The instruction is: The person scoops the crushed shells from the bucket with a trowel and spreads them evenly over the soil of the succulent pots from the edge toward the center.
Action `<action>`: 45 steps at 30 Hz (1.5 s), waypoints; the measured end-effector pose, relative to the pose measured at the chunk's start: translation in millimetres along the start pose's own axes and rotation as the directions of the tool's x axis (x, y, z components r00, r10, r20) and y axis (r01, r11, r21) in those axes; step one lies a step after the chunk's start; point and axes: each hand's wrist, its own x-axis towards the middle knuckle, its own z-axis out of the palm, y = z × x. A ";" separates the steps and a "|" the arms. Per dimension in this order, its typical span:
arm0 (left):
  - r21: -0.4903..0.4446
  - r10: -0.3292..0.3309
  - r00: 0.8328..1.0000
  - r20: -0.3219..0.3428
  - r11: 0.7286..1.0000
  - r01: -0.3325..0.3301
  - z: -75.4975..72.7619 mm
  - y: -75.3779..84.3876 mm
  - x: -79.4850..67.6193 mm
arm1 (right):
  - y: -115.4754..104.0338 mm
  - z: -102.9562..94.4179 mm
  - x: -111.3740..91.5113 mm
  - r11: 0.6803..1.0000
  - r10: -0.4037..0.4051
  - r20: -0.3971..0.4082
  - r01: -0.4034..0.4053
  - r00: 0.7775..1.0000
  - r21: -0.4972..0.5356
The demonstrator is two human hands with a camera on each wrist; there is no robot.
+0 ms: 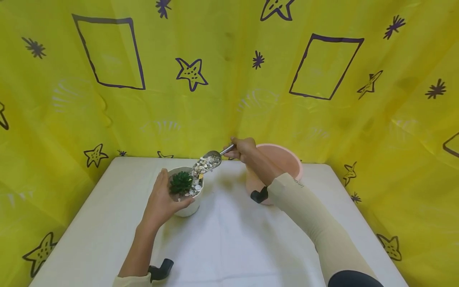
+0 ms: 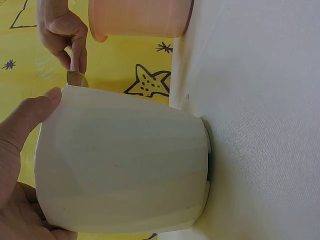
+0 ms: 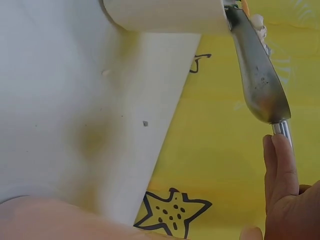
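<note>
A white plant pot (image 2: 120, 160) stands on the table with a small green succulent (image 1: 181, 182) and pale pebbles (image 1: 195, 187) in it. My left hand (image 1: 164, 199) grips the pot near its rim, thumb on one side and fingers on the other. In my right hand (image 1: 244, 149) is the handle of a metal scoop (image 3: 260, 75). The scoop is heaped with pebbles (image 1: 206, 163) and tilts down to the left, its lip over the right side of the pot's rim. From the left wrist view, the pot's wall hides most of the scoop.
A larger pink pot (image 1: 283, 157) stands to the right, partly behind my right forearm. The white-covered table (image 1: 222, 247) ends at a yellow curtain (image 1: 222, 111) with drawn stars. A small dark chip (image 3: 145, 123) lies on the tabletop between the pots.
</note>
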 end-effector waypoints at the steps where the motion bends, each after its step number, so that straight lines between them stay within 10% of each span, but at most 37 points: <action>1: 0.001 0.001 1.000 -0.002 1.000 -0.001 -0.2 -0.1 0.1 | -0.1 -0.3 -0.4 1.000 0.001 0.003 -0.001 1.000 -0.003; 14: -0.005 0.016 1.000 -0.006 1.000 -0.016 -0.6 -0.3 0.8 | -0.6 -4.6 -0.5 1.000 0.004 -0.010 -0.004 1.000 0.004; 28: 0.001 -0.131 0.984 -0.117 0.991 0.132 11.7 20.1 -4.0 | -2.3 0.4 0.1 1.000 -0.011 -0.029 0.011 1.000 0.009; 45: -0.060 -0.018 1.000 0.000 0.998 0.018 -0.7 -2.7 3.7 | -0.3 0.7 1.3 0.999 -0.026 -0.043 0.027 0.999 0.038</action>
